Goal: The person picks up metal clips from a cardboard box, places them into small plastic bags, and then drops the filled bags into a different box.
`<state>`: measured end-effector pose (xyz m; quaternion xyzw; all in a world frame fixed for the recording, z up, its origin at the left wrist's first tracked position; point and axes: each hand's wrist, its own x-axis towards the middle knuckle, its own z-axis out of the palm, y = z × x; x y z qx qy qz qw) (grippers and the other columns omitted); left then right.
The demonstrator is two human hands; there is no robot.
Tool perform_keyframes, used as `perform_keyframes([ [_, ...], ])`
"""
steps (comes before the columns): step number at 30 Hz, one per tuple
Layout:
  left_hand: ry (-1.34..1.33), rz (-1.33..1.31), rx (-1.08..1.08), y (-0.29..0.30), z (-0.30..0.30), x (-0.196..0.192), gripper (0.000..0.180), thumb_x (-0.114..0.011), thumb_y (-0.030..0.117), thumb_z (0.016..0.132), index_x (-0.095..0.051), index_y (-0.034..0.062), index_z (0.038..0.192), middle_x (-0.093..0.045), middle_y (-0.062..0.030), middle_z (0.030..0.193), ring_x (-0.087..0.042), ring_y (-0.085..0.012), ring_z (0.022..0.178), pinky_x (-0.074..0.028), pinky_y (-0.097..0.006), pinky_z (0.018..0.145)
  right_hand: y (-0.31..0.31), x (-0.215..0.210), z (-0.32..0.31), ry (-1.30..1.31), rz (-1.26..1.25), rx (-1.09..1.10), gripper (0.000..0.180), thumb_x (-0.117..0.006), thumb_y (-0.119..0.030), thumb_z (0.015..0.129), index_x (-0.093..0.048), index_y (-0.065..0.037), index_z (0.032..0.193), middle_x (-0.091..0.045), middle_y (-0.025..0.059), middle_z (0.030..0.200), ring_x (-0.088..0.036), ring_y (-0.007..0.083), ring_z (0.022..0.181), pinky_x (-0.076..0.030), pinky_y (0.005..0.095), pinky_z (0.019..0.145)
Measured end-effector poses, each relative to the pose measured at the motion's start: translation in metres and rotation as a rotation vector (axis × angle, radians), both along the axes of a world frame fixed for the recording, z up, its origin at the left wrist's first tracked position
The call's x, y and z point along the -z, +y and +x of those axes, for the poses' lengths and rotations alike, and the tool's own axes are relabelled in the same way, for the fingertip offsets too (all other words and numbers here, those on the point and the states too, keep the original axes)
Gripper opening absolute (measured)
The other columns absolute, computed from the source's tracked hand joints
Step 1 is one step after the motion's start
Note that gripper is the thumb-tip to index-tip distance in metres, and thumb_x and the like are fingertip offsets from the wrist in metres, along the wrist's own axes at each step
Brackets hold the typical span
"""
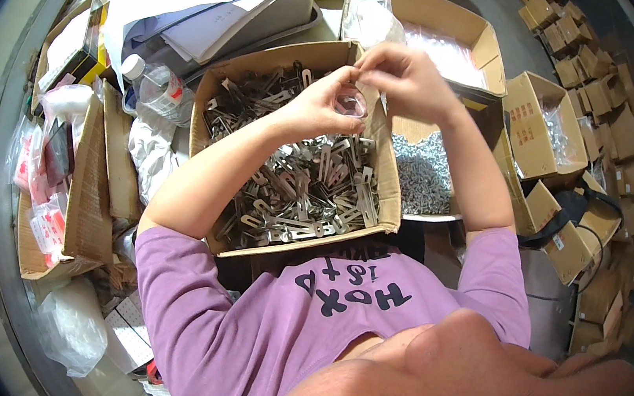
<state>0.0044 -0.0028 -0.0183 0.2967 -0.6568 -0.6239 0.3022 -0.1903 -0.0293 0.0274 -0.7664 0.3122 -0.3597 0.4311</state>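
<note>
Our head (433,366) nearest, we curl our left hand (322,106) round a clear plastic thing (350,103) over the box (383,158) of metal clips (296,192), right hand (407,80) bent beside it (grip hidden), and should keep that curl steady.

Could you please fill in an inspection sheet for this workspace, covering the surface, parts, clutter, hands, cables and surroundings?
Surface: mostly hidden under boxes and papers; condition cannot be judged.
Job's things: open cardboard box holding a jumbled heap of flat metal clips; small grey metal pieces to its right.
Clutter: clear plastic bottle and papers beyond the box; bagged items crowd the carton at left.
Grip: left hand curled around a small clear item above the box; right hand close beside it, its contents unclear.
Cables: thin dark cable loops at lower right; its ends cannot be traced.
Surroundings: many stacked cartons along the right side.
</note>
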Motion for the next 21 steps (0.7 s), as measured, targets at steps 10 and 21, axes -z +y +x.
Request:
perform_keyframes([
  [10, -0.002, 0.009, -0.007, -0.005, 0.002, -0.007, 0.066, -0.07, 0.002, 0.072, -0.037, 0.0068, 0.129, -0.051, 0.0005, 0.088, -0.05, -0.0056, 0.079, -0.045, -0.021, 0.068, -0.121, 0.027, 0.019, 1.032, -0.405, 0.233, 0.026, -0.057, -0.009, 0.077, -0.067, -0.011, 0.101, -0.064, 0.0154, 0.104, -0.062, 0.032, 0.097, -0.049, 0.04, 0.085],
  [21, 0.064, 0.043, 0.005, -0.008, 0.006, -0.008, 0.065, -0.071, 0.003, 0.072, -0.037, 0.007, 0.128, -0.052, 0.0002, 0.087, -0.05, -0.0061, 0.08, -0.045, -0.022, 0.072, -0.109, 0.023, 0.026, 1.103, -0.595, 0.301, 0.013, -0.053, -0.014, 0.076, -0.065, -0.01, 0.079, -0.065, 0.0166, 0.086, -0.064, 0.0343, 0.082, -0.051, 0.0443, 0.07],
])
